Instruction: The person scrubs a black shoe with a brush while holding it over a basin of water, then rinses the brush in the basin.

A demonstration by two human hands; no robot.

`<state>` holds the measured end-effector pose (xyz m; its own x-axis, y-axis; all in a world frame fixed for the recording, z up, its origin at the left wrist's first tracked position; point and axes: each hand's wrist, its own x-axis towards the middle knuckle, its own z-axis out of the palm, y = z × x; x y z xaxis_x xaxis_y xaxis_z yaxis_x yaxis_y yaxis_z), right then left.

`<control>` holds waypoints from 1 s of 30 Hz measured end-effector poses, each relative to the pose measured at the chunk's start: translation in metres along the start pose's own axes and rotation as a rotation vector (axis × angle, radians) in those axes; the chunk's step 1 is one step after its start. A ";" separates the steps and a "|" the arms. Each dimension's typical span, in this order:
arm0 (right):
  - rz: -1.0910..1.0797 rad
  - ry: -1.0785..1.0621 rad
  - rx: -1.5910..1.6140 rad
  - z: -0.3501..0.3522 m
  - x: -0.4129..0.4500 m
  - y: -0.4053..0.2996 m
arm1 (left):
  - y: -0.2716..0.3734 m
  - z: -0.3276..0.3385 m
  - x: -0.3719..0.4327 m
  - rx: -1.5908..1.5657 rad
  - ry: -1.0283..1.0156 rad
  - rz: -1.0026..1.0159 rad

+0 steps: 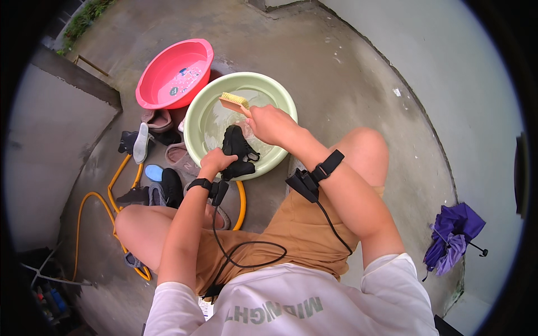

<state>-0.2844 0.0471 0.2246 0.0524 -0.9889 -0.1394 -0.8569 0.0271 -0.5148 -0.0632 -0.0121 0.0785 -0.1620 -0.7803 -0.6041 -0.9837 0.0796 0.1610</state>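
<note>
My left hand [218,161] grips a black shoe [236,147] over the near rim of a pale green plastic basin [290,101]. Clear water [216,122] covers the basin's bottom. A wooden-handled scrub brush [233,103] with pale yellow bristles is in my right hand [271,124]. Its bristles face up and away from the shoe, above the water. The shoe tilts, with its opening towards the right, and my fingers on its far side are hidden.
A pink basin [147,80] leans beside the green one. Several shoes, a black shoe [171,187] and a pinkish slipper [180,157] among them, lie to the left. A yellow hose [111,185] loops across the concrete floor. At the right, a purple umbrella [458,229] lies by the wall.
</note>
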 end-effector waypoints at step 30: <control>0.116 2.120 1.581 -0.149 -0.128 0.040 | -0.009 0.020 -0.001 -0.067 0.143 0.036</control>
<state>-0.4014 0.1530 0.3483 -0.9690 0.1839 -0.1651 -0.0538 -0.8090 -0.5854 -0.0558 0.0002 0.0615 -0.1797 -0.8583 -0.4806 -0.9693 0.0712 0.2354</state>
